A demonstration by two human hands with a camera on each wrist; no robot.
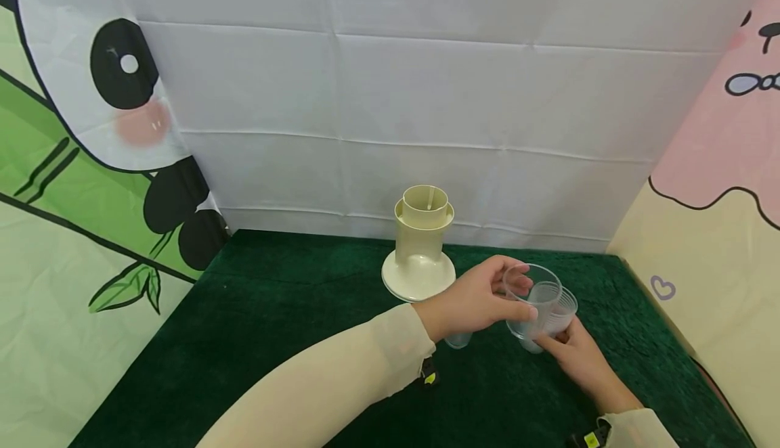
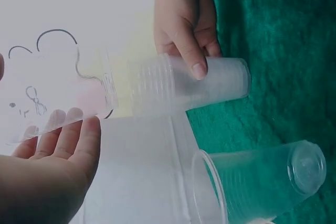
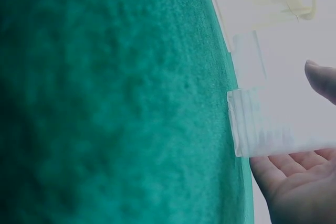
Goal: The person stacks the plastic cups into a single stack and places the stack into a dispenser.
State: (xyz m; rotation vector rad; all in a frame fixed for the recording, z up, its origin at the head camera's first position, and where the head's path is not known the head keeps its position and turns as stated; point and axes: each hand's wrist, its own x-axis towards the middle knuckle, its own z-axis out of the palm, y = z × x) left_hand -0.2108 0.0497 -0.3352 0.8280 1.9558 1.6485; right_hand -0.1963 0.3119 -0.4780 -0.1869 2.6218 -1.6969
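Observation:
My left hand [image 1: 481, 296] holds a clear plastic cup [image 1: 536, 294] between thumb and fingertips. My right hand [image 1: 581, 360] grips a stack of clear plastic cups [image 1: 563, 312] from the right, just behind the single cup. In the left wrist view the thumb of the right hand [image 2: 189, 24] lies across the stack [image 2: 220, 82], while the fingers of the left hand [image 2: 63, 156] rest along the see-through cup. In the right wrist view, the stack [image 3: 262, 124] shows between a thumb and fingers at the right edge.
Another clear cup [image 2: 252, 179] stands on the green cloth [image 1: 305, 299], mostly hidden behind the left wrist in the head view. Farther back stands a cream cylindrical holder [image 1: 420, 245] on a round base. Printed and white curtains [image 1: 396, 96] enclose the table's sides and back.

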